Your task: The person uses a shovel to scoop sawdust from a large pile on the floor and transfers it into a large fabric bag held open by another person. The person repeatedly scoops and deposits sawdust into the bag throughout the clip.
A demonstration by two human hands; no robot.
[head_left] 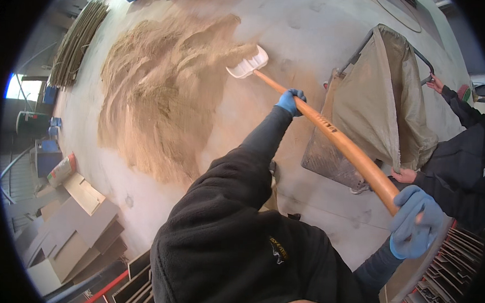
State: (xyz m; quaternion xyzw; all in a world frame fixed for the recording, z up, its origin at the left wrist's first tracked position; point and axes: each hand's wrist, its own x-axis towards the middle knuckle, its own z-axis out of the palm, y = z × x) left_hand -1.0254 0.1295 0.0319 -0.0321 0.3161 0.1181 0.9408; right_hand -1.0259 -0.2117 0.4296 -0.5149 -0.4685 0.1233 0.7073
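Gripping a long-handled shovel [338, 135]: left hand [291, 102] closed around mid-shaft, right hand [414, 221] wrapped around butt end. White blade [249, 67] at right edge of tan powder heap [161, 88]. Right of shaft, co-worker's hand [406, 176] grips beige sack [366, 108].

The right hand [417, 221] mostly covers the butt of the shovel handle [356, 156]. The picture's dark rim cuts off the co-worker [464, 156] and the stacked sheets [454, 263] at lower right. A tan sack [369, 103] hides part of the metal frame [423, 61] behind it.
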